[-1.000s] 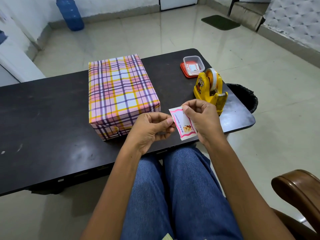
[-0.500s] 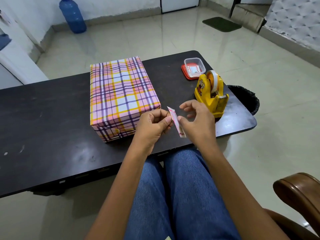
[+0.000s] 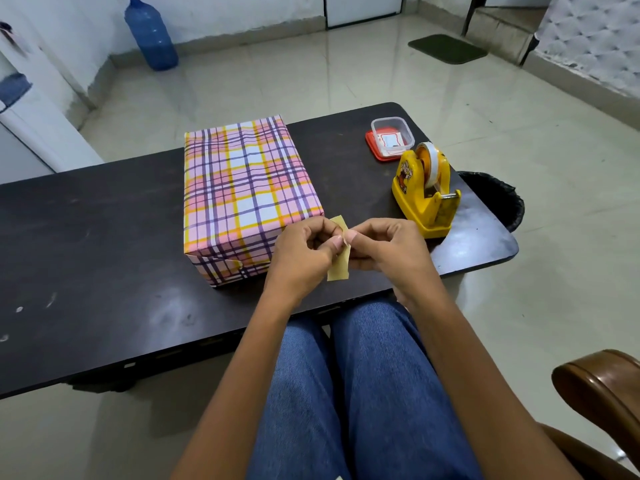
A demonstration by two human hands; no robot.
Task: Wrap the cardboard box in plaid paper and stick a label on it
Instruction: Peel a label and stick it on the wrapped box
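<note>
The left hand [image 3: 304,252] and right hand [image 3: 386,247] pinch the label [image 3: 338,269] over the near edge of the table [image 3: 104,237], its yellowish back facing the camera, long axis near upright. Just beyond, the plaid-wrapped box [image 3: 246,188] lies lengthwise away; pale tiled floor [image 3: 346,81] behind.

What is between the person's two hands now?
The label, plain yellowish side toward the head camera, pinched by the left hand and right hand beside the wrapped box.

Glossy pale tiled floor [image 3: 381,81], white walls [image 3: 225,8], dark table [image 3: 104,237].
</note>
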